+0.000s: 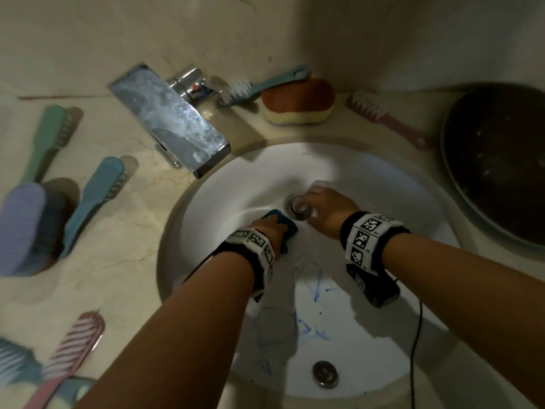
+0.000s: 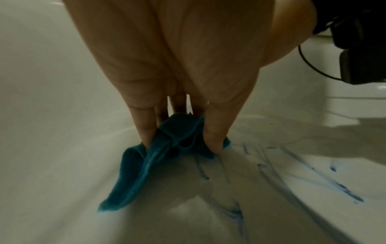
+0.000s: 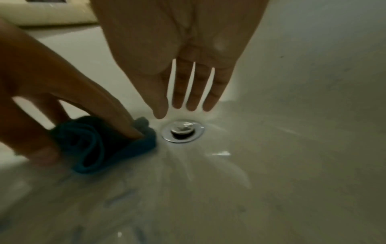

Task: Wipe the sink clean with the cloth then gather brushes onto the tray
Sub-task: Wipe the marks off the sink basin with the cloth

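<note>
Pinching the bunched teal cloth (image 2: pixel 167 148) against the sink (image 1: pixel 383 178) floor, the left hand (image 1: pixel 269 228) sits left of the drain (image 3: pixel 182 131). The right hand (image 3: pixel 188 57) hovers over it, fingers straight and spread

Left hand (image 1: pixel 269 228) reaches down, fingers (image 2: pixel 144 128) curled in a grip; right hand (image 1: pixel 330 209) extends flat, fingers straight.

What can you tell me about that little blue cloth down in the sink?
The cloth is a small teal rag that looks like soft towelling, bunched into folds rather than spread flat. It lies on the white sink bowl just beside the metal drain. The left hand presses it down, fingertips dug into its folds. Blue streaks mark the bowl nearby.
</note>
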`<state>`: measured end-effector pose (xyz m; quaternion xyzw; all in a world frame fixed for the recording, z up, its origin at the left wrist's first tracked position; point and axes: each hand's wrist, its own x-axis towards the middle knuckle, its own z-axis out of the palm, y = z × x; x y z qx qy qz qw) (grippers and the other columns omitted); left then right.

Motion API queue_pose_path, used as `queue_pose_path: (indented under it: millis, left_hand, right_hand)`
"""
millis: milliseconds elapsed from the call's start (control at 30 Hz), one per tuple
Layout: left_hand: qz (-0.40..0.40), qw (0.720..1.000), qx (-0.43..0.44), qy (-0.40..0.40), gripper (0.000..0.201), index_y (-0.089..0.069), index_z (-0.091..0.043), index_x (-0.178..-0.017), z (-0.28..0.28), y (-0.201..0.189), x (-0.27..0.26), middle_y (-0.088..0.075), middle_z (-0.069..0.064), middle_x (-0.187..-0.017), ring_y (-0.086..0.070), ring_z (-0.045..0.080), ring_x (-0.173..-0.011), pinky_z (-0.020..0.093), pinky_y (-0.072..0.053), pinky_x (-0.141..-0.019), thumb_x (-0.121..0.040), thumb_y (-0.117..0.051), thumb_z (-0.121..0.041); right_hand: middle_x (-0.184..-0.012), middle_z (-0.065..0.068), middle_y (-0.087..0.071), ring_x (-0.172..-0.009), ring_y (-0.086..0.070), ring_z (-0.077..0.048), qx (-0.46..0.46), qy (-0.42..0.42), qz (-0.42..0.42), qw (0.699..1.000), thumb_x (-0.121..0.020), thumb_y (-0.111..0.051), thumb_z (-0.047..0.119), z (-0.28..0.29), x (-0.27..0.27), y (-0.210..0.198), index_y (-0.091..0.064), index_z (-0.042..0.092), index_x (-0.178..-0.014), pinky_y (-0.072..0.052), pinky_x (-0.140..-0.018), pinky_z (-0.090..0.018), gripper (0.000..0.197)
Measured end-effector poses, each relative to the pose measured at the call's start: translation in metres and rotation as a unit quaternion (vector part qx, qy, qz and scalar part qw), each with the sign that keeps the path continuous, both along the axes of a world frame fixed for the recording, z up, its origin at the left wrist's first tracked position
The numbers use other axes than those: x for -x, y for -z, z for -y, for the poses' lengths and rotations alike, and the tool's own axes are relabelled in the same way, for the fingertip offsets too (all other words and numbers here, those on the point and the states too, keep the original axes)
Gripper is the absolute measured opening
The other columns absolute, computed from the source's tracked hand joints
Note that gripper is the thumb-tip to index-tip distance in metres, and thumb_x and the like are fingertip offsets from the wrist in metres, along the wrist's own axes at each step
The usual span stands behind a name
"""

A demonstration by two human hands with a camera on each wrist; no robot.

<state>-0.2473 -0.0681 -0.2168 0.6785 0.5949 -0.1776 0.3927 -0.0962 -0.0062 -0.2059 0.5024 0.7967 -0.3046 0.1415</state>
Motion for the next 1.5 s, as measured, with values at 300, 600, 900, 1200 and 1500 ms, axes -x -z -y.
queue_pose_path:
  millis: [300, 600, 900, 1200, 1500]
  left_hand:
    - [-0.051, 0.999, 0.014, 0.006, 0.055, -0.021, -0.013, -0.148, -0.008, -0.022, 0.005, -0.044, 0.016, -0.142, -0.046, 0.029, -0.126, 0.033, -0.035, -0.101, -0.1, -0.039, -0.034]
    - [-0.05, 0.994, -0.042, -0.087, 0.042, -0.046, -0.017, -0.129, 0.017, -0.072, 0.025, -0.051, 0.009, -0.13, -0.053, 0.028, -0.117, 0.04, -0.045, -0.099, -0.091, -0.055, -0.034]
    - [-0.134, 0.958, -0.142, -0.209, 0.077, -0.019, -0.02, -0.149, 0.072, -0.132, 0.06, -0.017, 0.007, -0.155, -0.021, 0.027, -0.142, 0.044, -0.028, -0.114, -0.084, -0.056, -0.004]
    - [-0.118, 0.948, -0.01, -0.295, 0.085, 0.008, -0.017, -0.151, 0.119, -0.122, 0.102, 0.018, 0.008, -0.158, 0.006, 0.03, -0.147, 0.044, -0.01, -0.12, -0.092, -0.053, -0.013]
    - [-0.086, 0.963, -0.002, -0.254, 0.098, 0.01, -0.019, -0.15, 0.122, -0.122, 0.114, 0.02, 0.008, -0.157, 0.008, 0.029, -0.147, 0.048, -0.014, -0.118, -0.086, -0.064, -0.011]
  right_hand:
    - [-0.111, -0.007, -0.061, -0.102, -0.06, -0.026, 0.106, 0.034, -0.044, 0.993, -0.069, -0.071, 0.031, 0.022, 0.049, 0.01, -0.051, 0.019, -0.115, -0.05, -0.09, -0.039, 0.052]
    - [-0.121, -0.012, -0.059, -0.106, -0.058, -0.03, 0.096, -0.093, 0.089, 0.987, -0.085, -0.061, 0.036, 0.022, 0.07, -0.007, -0.06, 0.016, -0.117, -0.044, -0.088, -0.032, 0.038]
    - [-0.144, -0.014, -0.041, -0.128, -0.044, -0.03, 0.091, -0.11, 0.043, 0.989, -0.094, -0.049, 0.038, 0.041, 0.05, -0.013, -0.035, 0.02, -0.143, -0.037, -0.107, -0.033, 0.054]
    - [-0.144, -0.013, -0.031, -0.122, -0.045, -0.034, 0.032, -0.158, 0.063, 0.985, -0.093, -0.052, 0.034, 0.071, 0.073, -0.002, -0.051, 0.017, -0.134, -0.038, -0.102, -0.03, 0.044]
    - [-0.136, -0.011, -0.046, -0.126, -0.042, -0.03, 0.02, -0.11, 0.063, 0.992, -0.087, -0.062, 0.028, 0.062, 0.087, -0.004, -0.049, 0.019, -0.134, -0.033, -0.105, -0.031, 0.05]
